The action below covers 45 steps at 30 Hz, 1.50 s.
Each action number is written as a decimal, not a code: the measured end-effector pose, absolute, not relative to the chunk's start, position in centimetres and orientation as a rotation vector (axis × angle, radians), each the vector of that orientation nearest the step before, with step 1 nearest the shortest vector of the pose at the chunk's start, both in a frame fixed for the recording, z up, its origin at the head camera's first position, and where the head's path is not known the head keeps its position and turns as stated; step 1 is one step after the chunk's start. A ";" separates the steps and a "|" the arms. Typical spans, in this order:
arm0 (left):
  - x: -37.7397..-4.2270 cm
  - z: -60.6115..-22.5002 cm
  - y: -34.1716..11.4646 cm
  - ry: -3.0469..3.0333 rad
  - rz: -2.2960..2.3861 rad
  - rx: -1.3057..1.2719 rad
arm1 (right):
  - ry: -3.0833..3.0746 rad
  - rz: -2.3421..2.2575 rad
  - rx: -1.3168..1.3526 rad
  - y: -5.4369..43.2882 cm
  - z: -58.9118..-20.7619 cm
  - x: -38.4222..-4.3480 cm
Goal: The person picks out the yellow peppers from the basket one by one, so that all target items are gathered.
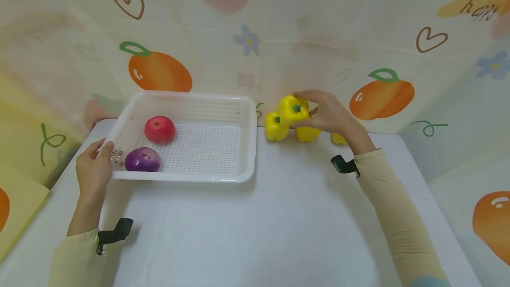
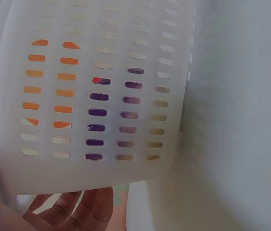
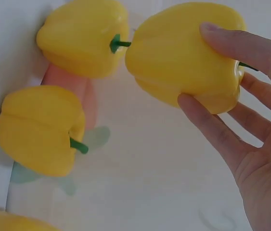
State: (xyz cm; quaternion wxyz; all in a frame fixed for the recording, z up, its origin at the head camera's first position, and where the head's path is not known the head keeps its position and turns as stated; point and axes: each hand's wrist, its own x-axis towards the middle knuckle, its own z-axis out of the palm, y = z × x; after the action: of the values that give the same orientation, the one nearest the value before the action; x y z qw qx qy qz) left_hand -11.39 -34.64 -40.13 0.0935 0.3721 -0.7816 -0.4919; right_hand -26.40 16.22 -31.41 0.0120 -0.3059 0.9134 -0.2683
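My left hand (image 1: 94, 167) grips the left end of a white plastic basket (image 1: 249, 145), thumb over its rim; in the left wrist view its fingers (image 2: 89, 209) curl beneath the rim. Inside the basket lie a red round fruit or vegetable (image 1: 160, 129), its kind unclear, and a purple onion-like vegetable (image 1: 142, 160). Right of the basket, my right hand (image 1: 328, 112) holds a yellow bell pepper (image 3: 186, 53) between thumb and fingers, raised above the table. Below and beside it stand a second yellow bell pepper (image 1: 276, 127), a third (image 1: 308, 134), and another (image 1: 338, 138) partly hidden by the wrist.
A white-covered table (image 1: 239, 229) carries everything. Behind it hangs a printed cloth (image 1: 287, 56) with oranges, hearts and flowers, close to the table's back edge. The peppers stand along that back edge.
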 end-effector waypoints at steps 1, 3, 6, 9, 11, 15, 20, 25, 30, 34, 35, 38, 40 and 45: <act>-11.4 -40.1 -34.6 -2.318 -1.460 1.102 | 2.851 -0.834 -0.946 16.5 -31.4 -26.4; -11.4 -40.1 -34.6 -2.320 -1.459 1.098 | 2.857 -0.833 -0.940 17.2 -31.3 -26.4; -11.4 -40.1 -34.5 -2.319 -1.450 1.090 | 2.857 -0.865 -0.930 18.3 -31.1 -26.5; -11.5 -40.0 -34.5 -2.318 -1.442 1.087 | 2.866 -0.858 -0.895 19.6 -31.0 -26.6; -11.4 -40.0 -34.6 -2.316 -1.454 1.092 | 2.864 -0.848 -0.860 20.4 -30.9 -26.7; -11.5 -40.1 -34.5 -2.310 -1.479 1.113 | 2.860 -0.841 -0.812 22.0 -30.8 -26.6; -11.6 -40.1 -34.6 -2.318 -1.465 1.104 | 2.913 -0.779 -0.799 24.2 -30.5 -26.3; -11.6 -40.1 -34.5 -2.313 -1.467 1.100 | 2.925 -0.731 -0.733 26.2 -29.9 -25.8; -11.5 -40.1 -34.6 -2.308 -1.488 1.105 | 2.968 -0.733 -0.638 28.1 -29.2 -25.4; -11.5 -40.0 -34.5 -2.298 -1.492 1.108 | 3.043 -0.720 -0.646 30.1 -29.0 -25.5; -11.6 -39.9 -34.5 -2.297 -1.491 1.105 | 3.055 -0.712 -0.642 30.7 -29.0 -25.6; -11.6 -39.9 -34.3 -2.291 -1.486 1.101 | 3.067 -0.686 -0.593 32.4 -29.2 -25.9; -11.6 -39.9 -34.2 -2.289 -1.476 1.099 | 3.057 -0.660 -0.540 33.4 -29.5 -26.2; -11.5 -40.0 -34.2 -2.306 -1.438 1.095 | 2.966 -0.608 -0.399 35.3 -30.8 -26.8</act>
State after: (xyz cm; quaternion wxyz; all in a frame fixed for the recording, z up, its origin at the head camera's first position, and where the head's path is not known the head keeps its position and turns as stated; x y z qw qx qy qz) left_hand -11.45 -34.25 -40.02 0.1055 0.3717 -0.7827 -0.4880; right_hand -26.75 35.26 -30.84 0.0438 -0.1304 0.9703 -0.1989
